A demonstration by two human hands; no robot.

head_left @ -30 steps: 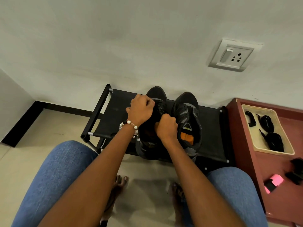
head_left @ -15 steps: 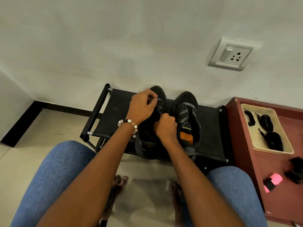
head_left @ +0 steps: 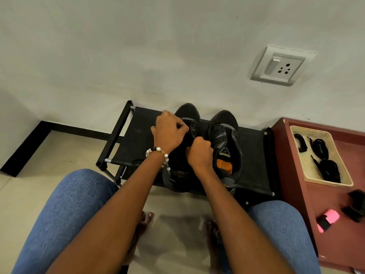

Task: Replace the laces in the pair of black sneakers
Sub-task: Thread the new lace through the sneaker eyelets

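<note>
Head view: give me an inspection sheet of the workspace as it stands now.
Surface: black fabric rack against the wall; both sneakers on it.
Job's things: left sneaker being worked; right sneaker beside it, untouched. Black laces coiled in a beige tray.
Clutter: pink object and black items on the red cabinet.
Hands: left hand and right hand both curled at the left sneaker's lace area; what they pinch is hidden.
Cables: nothing seen.
Surroundings: wall socket, tiled floor.
</note>
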